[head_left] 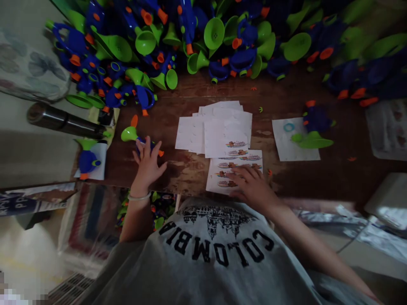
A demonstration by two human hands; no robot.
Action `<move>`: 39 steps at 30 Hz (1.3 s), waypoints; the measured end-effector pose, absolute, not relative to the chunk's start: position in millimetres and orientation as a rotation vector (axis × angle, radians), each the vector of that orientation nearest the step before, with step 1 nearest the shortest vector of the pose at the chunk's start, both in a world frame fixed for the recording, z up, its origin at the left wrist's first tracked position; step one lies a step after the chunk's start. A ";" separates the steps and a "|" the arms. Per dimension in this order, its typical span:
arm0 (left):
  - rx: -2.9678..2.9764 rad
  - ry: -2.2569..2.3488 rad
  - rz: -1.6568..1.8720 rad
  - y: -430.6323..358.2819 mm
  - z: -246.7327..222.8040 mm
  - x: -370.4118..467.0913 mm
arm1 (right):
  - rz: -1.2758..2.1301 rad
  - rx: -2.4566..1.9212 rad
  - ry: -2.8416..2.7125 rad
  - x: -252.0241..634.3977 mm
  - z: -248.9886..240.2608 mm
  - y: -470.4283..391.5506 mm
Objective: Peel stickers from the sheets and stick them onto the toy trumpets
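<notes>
My left hand (149,168), with a bracelet at the wrist, has its fingers spread over a blue, green and orange plastic toy (129,134) on the wooden table. The hand partly hides that toy, and whether they touch is unclear. My right hand (252,186) rests with its fingers extended on a sheet of printed stickers (214,184). Just beyond that sheet lies an overlapping pile of mostly blank white sheets (190,133), the top one with a few stickers left at its lower right corner.
Many similar toys (214,34) are heaped along the back of the table (171,169). A metal flask (60,120) lies at the left, near a toy (88,160) on paper. Further right, another toy (318,120) rests on a white sheet (282,144). Small orange pieces are scattered about.
</notes>
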State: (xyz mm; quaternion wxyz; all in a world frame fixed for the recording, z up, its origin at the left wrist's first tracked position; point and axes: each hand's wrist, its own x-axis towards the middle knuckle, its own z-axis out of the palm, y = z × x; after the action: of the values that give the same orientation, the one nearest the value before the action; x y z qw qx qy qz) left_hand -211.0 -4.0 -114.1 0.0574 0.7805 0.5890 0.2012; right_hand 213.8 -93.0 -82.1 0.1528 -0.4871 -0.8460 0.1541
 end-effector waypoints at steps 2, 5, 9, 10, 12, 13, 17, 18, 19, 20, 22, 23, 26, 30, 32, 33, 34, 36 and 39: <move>2.442 1.708 0.697 -7.8 -111.5 -188.8 | 0.454 -1.529 -2.240 215.1 -87.6 -82.4; 2.390 1.576 0.838 -8.5 -104.6 -124.9 | 0.357 -1.787 -1.966 219.3 -95.8 -45.1; 2.479 1.421 0.711 -0.2 -111.4 -49.1 | 0.440 -1.983 -1.815 220.1 -105.9 -0.9; 2.512 1.414 0.650 2.2 -115.1 -38.8 | 0.473 -1.994 -1.780 220.1 -107.5 4.2; 2.544 1.410 0.563 5.8 -121.3 -28.5 | 0.524 -1.987 -1.714 220.6 -108.4 7.8; 2.546 1.406 0.542 7.0 -122.6 -27.2 | 0.556 -1.965 -1.682 220.9 -107.7 7.3; 2.550 1.411 0.563 14.1 -109.8 -28.5 | 0.697 -1.742 -1.534 217.6 -98.6 0.2; 2.555 1.424 0.644 17.8 -102.1 -27.8 | 0.710 -1.676 -1.509 214.9 -95.0 -2.1; 2.561 1.431 0.753 22.5 -93.3 -26.3 | 0.719 -1.617 -1.495 211.6 -91.0 -4.8; 2.563 1.427 0.869 28.0 -83.7 -24.4 | 0.731 -1.562 -1.496 208.0 -86.4 -7.8; 2.540 1.378 1.008 39.6 -64.3 -20.4 | 0.737 -1.462 -1.527 201.0 -76.0 -15.0; 2.512 1.341 1.011 44.7 -55.1 -19.0 | 0.719 -1.420 -1.547 198.1 -70.2 -18.9; 2.394 1.252 0.954 52.9 -31.2 -19.5 | 0.577 -1.332 -1.610 192.8 -51.7 -30.1; 2.341 1.161 1.066 45.4 -5.9 -25.3 | 0.470 -1.303 -1.669 189.6 -30.4 -40.9; 2.347 1.134 1.123 37.9 4.3 -26.6 | 0.489 -1.307 -1.658 187.6 -22.6 -44.5; 2.353 1.129 1.132 34.4 8.3 -26.6 | 0.501 -1.303 -1.648 186.6 -19.5 -46.1; 2.360 1.127 1.132 31.6 11.5 -26.4 | 0.510 -1.299 -1.641 185.7 -16.8 -47.4; 2.365 1.130 1.108 28.2 15.2 -25.8 | 0.505 -1.291 -1.645 184.5 -13.0 -49.6; 2.354 1.135 1.088 28.8 15.3 -25.2 | 0.445 -1.234 -1.658 184.0 -11.9 -51.5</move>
State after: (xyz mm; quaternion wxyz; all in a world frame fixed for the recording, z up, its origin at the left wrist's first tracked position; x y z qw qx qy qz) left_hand -25.2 28.8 15.3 0.1546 0.8216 0.3962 0.3795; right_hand 184.0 -51.5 -11.9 0.4914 -0.5085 -0.6828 0.1833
